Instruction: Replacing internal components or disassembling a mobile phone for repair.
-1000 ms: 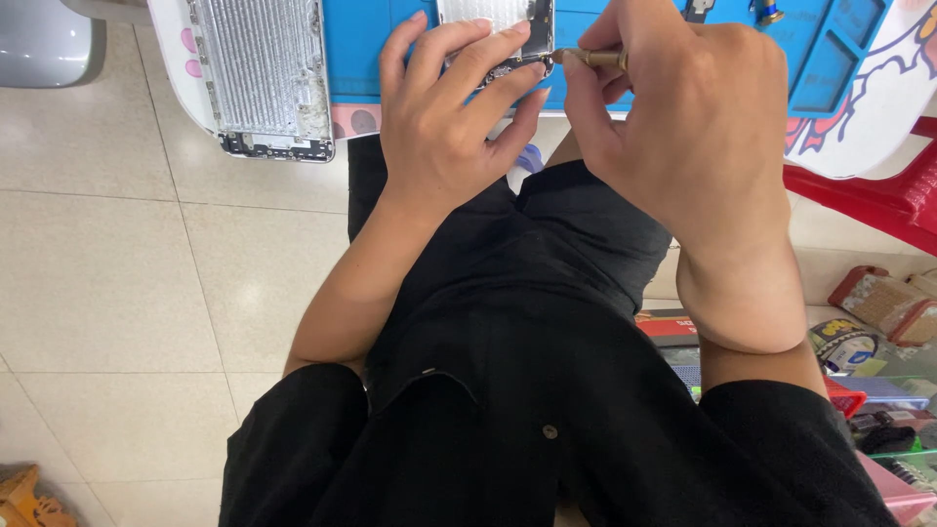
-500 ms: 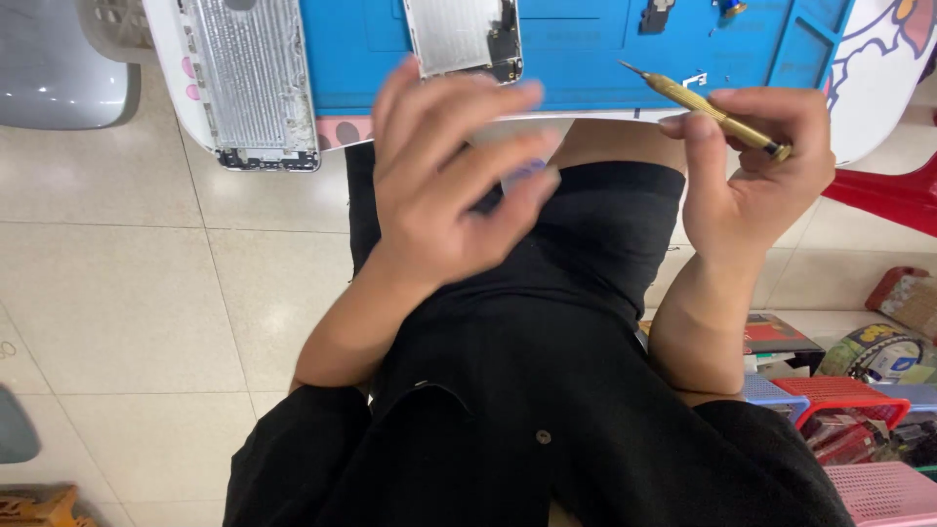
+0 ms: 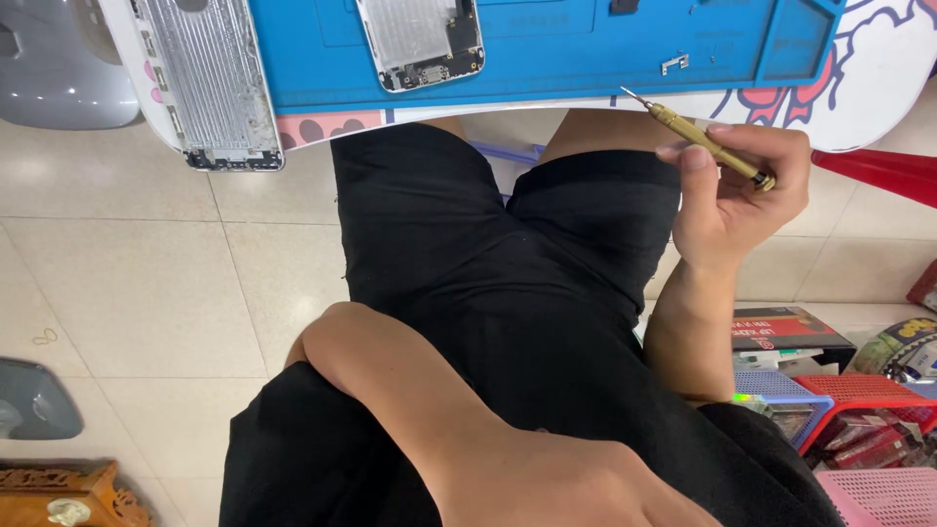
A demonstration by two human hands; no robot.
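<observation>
Gold screwdriver (image 3: 705,146), blue mat (image 3: 586,49)

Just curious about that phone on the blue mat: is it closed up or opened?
Opened. The phone shell lies on the blue mat with its bare metal inside and small parts showing, no screen over it.

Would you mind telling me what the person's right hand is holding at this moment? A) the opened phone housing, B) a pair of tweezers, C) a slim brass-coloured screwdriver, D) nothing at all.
C: the right hand grips a slim brass-coloured screwdriver, its fine tip pointing up towards the blue work mat, while the opened phone housing lies untouched on the mat.
</observation>
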